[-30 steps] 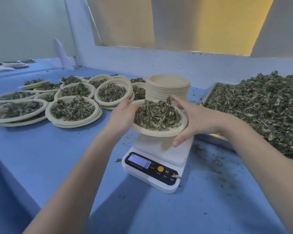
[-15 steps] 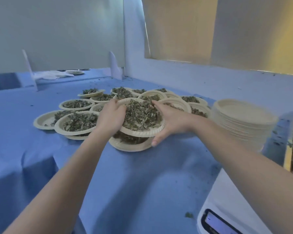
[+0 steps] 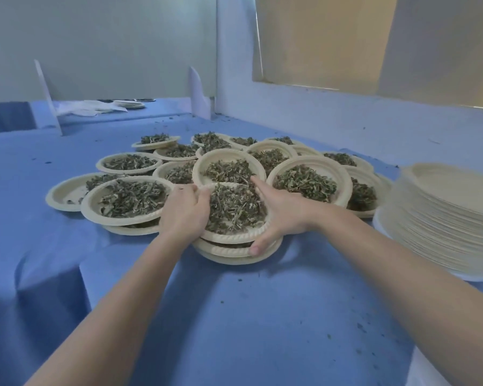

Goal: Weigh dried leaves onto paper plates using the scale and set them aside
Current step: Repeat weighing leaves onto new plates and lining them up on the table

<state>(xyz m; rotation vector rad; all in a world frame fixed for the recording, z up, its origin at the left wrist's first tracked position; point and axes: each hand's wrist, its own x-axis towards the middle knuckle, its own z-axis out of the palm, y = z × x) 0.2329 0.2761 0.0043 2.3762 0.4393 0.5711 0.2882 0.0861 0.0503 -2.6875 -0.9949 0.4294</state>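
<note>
Head view: you're setting the filled plate [image 3: 234,235] onto a stack w/ the other weighed plates.
Left hand [image 3: 186,211] & right hand [image 3: 280,215] curl round opposite rims, keeping the dried leaves [image 3: 233,207] level; scale mostly out of shot.

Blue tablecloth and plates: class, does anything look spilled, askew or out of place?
Yes. Loose leaf crumbs are scattered over the blue tablecloth. The filled plates overlap unevenly, and the held plate sits on others, tilted.
</note>
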